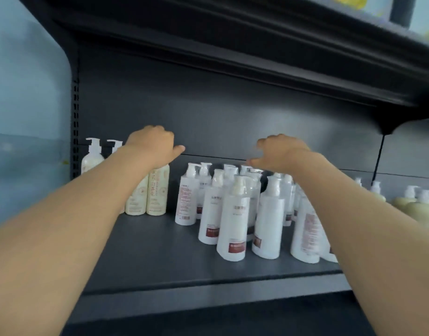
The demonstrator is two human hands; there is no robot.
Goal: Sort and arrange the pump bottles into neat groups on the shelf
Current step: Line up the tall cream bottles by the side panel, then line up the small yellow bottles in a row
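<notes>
Fingers of your left hand (151, 144) curl down over the tops of the cream bottles (157, 190) at the left end of the shelf (160, 251), thumb out; whether they clamp one cannot be told. Your right hand (281, 151) hovers loosely curled, holding nothing, above the crowded white bottles (232, 226) mid-shelf; olive bottles (419, 209) stand far right.
</notes>
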